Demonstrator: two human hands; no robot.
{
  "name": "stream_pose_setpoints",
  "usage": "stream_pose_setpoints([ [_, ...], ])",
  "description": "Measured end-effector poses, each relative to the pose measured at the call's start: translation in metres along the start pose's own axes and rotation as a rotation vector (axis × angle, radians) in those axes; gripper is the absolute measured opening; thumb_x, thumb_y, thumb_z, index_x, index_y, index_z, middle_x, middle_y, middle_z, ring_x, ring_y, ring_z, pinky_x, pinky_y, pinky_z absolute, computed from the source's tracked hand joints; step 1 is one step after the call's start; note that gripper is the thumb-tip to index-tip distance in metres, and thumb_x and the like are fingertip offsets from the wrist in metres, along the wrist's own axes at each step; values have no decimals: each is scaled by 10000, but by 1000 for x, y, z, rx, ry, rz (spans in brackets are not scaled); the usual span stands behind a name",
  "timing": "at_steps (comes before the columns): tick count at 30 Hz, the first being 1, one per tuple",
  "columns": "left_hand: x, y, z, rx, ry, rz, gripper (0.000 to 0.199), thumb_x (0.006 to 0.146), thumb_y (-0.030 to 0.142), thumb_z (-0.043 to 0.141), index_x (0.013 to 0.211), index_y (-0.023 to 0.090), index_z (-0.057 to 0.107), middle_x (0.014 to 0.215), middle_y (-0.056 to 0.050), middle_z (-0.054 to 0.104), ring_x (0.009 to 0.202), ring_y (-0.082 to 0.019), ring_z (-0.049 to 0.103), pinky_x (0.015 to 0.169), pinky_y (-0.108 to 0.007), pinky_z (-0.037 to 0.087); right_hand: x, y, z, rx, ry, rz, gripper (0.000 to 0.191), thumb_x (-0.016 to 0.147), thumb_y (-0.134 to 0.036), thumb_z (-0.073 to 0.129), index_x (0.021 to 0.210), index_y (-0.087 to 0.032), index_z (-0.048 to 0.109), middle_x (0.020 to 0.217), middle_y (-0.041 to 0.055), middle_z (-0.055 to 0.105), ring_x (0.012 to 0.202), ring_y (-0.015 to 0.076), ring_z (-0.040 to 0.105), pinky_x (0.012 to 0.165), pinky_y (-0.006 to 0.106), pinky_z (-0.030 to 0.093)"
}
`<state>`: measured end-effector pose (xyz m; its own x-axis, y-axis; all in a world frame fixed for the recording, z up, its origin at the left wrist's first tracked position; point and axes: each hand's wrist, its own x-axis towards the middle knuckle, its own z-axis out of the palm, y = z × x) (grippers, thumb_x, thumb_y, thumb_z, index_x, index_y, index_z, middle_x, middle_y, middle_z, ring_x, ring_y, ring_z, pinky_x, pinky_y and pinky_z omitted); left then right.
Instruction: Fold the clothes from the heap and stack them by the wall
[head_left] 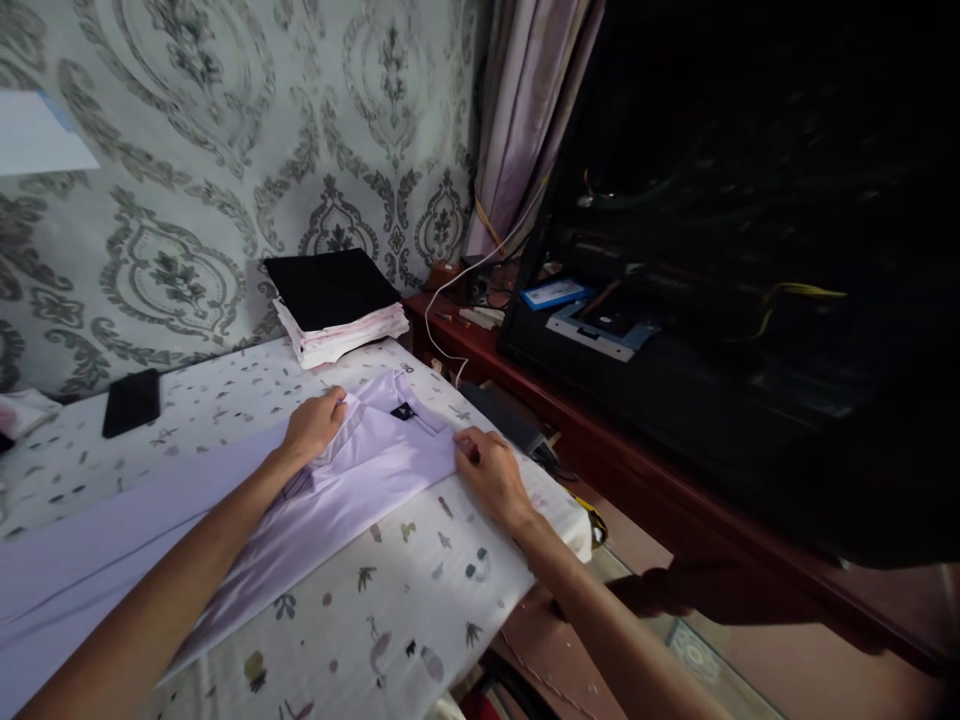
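Observation:
A lavender shirt (397,465) lies folded lengthwise across the patterned white sheet (352,600). Its collar end, with a small black label (403,411), points to the far right. My left hand (315,425) is closed on the cloth at the far side of the collar end, lifting a bit of it. At the near right corner of the collar end, my right hand (491,475) pinches the shirt's edge between thumb and fingers. My left forearm covers part of the shirt's middle.
A stack of papers (341,335) under a black folder (334,288) stands against the patterned wall. A black phone (132,402) lies at the left. Beyond the sheet's right edge is a dark red wooden stand (600,415) with a large black screen (720,250) and a white cable (429,318).

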<state>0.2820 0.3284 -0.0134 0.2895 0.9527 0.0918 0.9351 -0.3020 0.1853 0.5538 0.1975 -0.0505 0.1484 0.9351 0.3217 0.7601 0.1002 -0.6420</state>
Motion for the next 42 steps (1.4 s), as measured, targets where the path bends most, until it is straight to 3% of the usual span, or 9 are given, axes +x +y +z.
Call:
stream_pose_setpoints([
  [4, 0, 3, -1, -69, -21, -15, 245, 950, 306, 426, 1082, 258, 627, 894, -64, 731, 887, -252, 673, 693, -291, 401, -2, -2, -4, -66, -14, -42, 192, 818, -182, 533, 904, -210, 702, 694, 41, 661, 775, 226, 594, 741, 336, 439],
  [8, 8, -3, -6, -245, -77, -27, 199, 910, 306, 481, 989, 238, 650, 896, -53, 719, 885, -240, 660, 720, -291, 425, 3, -26, -2, -125, 15, -198, 184, 882, -193, 525, 897, -200, 708, 885, 105, 719, 911, 270, 604, 836, 400, 448],
  [13, 10, -18, -17, -400, -180, -69, 344, 925, 451, 431, 942, 186, 651, 693, -33, 646, 632, -189, 599, 572, -273, 421, 27, -63, 15, -9, -178, -421, 261, 922, -174, 477, 1045, -202, 706, 1072, 117, 722, 1031, 264, 623, 950, 414, 469],
  [18, 4, -17, -17, -482, -237, -35, 259, 733, 454, 640, 782, 204, 591, 658, 13, 570, 599, -161, 524, 532, -262, 336, 43, -45, 8, 110, -132, -147, 290, 962, -252, 421, 1104, -210, 671, 996, 77, 744, 924, 221, 675, 843, 339, 497],
  [21, 2, -11, -15, -412, -166, 50, 204, 733, 366, 588, 647, 218, 478, 606, 32, 482, 600, -150, 466, 549, -271, 274, 37, -20, -2, 224, -120, 31, 296, 976, -333, 393, 1069, -207, 643, 822, 40, 731, 755, 186, 675, 733, 299, 502],
  [24, 3, -7, -17, -462, -37, 135, 192, 794, 357, 505, 673, 222, 445, 602, 41, 436, 594, -143, 429, 578, -275, 272, 25, -4, -9, 312, -146, 104, 316, 972, -404, 384, 1051, -203, 614, 793, 38, 714, 700, 174, 659, 691, 293, 508],
  [28, 10, -5, -17, -474, 50, 148, 179, 845, 375, 468, 747, 226, 488, 604, 43, 417, 601, -153, 432, 599, -273, 295, 15, 5, -11, 314, -152, 62, 355, 946, -440, 423, 1149, -199, 587, 785, 28, 690, 689, 174, 635, 693, 306, 501],
  [35, 15, -2, 0, -91, -25, 73, 232, 924, 370, 442, 961, 267, 646, 893, -33, 699, 832, -239, 602, 655, -293, 322, 14, 3, -11, 106, -197, -63, 350, 779, -247, 582, 1119, -197, 651, 705, -23, 644, 619, 146, 573, 669, 279, 455],
  [42, 11, -5, -2, -93, -76, 22, 288, 953, 380, 409, 1062, 272, 652, 1002, -58, 728, 959, -272, 637, 731, -304, 381, 12, 0, -13, -60, -220, -104, 389, 739, -147, 508, 1092, -166, 670, 655, -34, 603, 624, 145, 560, 681, 271, 436],
])
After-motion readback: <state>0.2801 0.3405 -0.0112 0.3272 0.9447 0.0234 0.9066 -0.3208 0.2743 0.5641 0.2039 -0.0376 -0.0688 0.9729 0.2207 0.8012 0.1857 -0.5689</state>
